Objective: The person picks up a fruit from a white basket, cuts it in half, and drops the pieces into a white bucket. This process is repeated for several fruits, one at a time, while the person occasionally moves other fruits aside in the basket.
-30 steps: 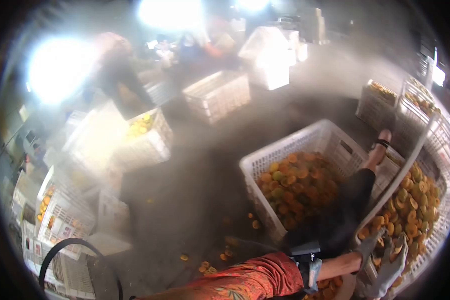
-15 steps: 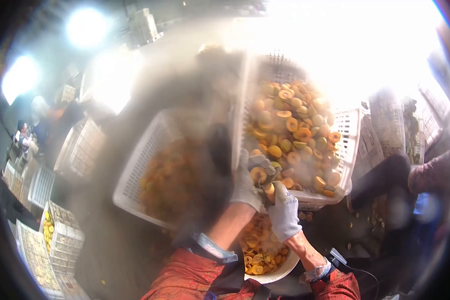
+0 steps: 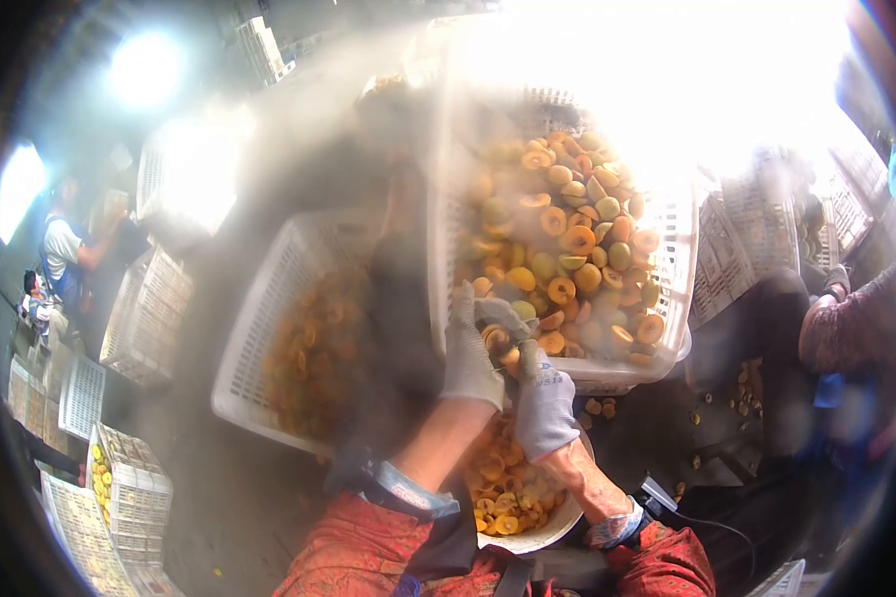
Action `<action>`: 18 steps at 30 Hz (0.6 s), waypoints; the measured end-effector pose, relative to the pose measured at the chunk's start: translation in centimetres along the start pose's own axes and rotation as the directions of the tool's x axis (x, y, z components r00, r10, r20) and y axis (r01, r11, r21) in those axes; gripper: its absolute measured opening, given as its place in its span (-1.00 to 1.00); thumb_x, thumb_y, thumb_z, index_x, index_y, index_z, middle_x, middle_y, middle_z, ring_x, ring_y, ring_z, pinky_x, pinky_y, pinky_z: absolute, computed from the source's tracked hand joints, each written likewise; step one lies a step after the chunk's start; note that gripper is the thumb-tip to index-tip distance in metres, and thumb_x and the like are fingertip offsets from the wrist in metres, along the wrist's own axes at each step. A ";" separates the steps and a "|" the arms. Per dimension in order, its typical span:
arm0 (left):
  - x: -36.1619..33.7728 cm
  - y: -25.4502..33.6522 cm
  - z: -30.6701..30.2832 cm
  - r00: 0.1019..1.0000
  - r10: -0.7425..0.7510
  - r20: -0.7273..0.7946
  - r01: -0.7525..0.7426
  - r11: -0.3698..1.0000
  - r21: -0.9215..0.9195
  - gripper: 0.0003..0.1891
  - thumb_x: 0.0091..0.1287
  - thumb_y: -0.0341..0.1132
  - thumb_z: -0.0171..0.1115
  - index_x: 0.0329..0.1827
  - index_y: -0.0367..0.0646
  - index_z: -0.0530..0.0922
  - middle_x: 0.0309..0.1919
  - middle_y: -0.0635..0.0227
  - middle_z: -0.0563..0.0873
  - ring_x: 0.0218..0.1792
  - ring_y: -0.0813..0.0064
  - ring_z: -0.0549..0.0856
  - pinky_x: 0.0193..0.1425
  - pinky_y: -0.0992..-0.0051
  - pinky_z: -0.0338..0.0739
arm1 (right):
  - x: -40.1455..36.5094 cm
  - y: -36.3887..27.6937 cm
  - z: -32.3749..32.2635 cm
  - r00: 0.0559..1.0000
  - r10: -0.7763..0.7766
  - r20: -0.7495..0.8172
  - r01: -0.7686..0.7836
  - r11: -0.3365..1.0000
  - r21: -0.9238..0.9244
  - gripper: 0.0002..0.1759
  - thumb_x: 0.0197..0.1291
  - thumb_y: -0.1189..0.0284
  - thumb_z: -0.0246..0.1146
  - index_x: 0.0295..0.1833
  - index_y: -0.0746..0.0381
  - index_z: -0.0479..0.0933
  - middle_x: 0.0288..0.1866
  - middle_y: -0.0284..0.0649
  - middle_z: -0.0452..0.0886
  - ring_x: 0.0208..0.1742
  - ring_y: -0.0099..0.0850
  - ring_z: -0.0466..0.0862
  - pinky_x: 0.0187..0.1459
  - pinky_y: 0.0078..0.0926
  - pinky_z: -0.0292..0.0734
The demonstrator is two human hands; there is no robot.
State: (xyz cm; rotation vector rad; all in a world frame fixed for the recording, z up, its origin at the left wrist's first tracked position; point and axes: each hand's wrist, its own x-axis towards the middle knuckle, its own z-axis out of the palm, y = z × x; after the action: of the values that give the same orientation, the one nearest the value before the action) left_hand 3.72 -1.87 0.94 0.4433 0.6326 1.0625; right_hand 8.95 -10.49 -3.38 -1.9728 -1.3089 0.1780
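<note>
Both hands meet at the near edge of a white plastic crate [image 3: 689, 298] heaped with halved orange-fleshed fruit [image 3: 577, 239], which look like yellow peaches or apricots. My left hand [image 3: 471, 348], in a pale glove with dirty fingertips, is closed around a piece of halved fruit [image 3: 498, 344]. Pressed close beside it, my right hand [image 3: 546, 403], also gloved, has its fingers curled in; what they grip is hidden. Below the hands stands a white tub [image 3: 558, 530] holding cut fruit pieces [image 3: 508, 493].
Left of my arms, a second white crate [image 3: 259, 328] holds blurred orange pieces. Stacked crates [image 3: 134, 478] stand at far left, near two people [image 3: 65, 249]. Another person's arm [image 3: 846, 323] and dark-clad leg [image 3: 757, 318] are at right. Fruit scraps [image 3: 742, 393] litter the floor. Glare and haze blur the top.
The view has shifted, so the crates appear further left and slightly higher. My hands remain together at the crate edge, with the fruit turned a little between them.
</note>
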 end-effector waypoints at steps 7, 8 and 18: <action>-1.3 1.4 0.7 0.998 0.001 -0.056 0.003 0.998 0.063 -0.54 0.38 0.01 0.09 0.07 -0.24 0.42 -0.59 0.29 0.55 -0.56 0.45 0.60 -0.38 0.44 0.65 | -0.8 -1.6 -0.4 0.996 0.035 0.079 -0.040 0.997 0.062 -0.64 0.16 0.58 0.14 0.10 0.29 0.42 -0.38 0.04 0.62 -0.34 0.04 0.63 -0.36 -0.15 0.48; -1.2 1.4 0.5 0.999 0.049 0.004 -0.049 0.991 0.127 -0.56 0.38 0.01 0.10 -0.01 -0.25 0.45 -0.65 0.30 0.53 -0.63 0.45 0.58 -0.44 0.44 0.63 | -0.9 -1.5 -0.6 0.997 0.033 0.076 -0.037 0.998 0.059 -0.64 0.16 0.58 0.14 0.10 0.29 0.42 -0.38 0.04 0.62 -0.34 0.04 0.63 -0.36 -0.15 0.48; -2.5 1.5 0.2 0.931 -0.266 0.250 0.238 0.962 0.134 -0.48 0.41 0.01 0.05 -0.75 0.07 0.26 -0.84 0.48 0.31 -0.80 0.50 0.41 -0.66 0.51 0.36 | 1.6 -1.8 -8.2 0.747 -0.011 0.664 -0.195 0.952 0.235 -0.64 0.10 0.34 0.29 -0.08 0.38 0.52 -0.47 -0.11 0.59 -0.42 -0.40 0.60 -0.36 -0.41 0.46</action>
State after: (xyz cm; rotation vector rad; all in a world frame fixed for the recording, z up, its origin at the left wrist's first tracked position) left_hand 1.98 -3.48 2.65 0.5667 0.4898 0.7122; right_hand 12.39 -12.93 4.02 -1.7670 -1.4926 1.1526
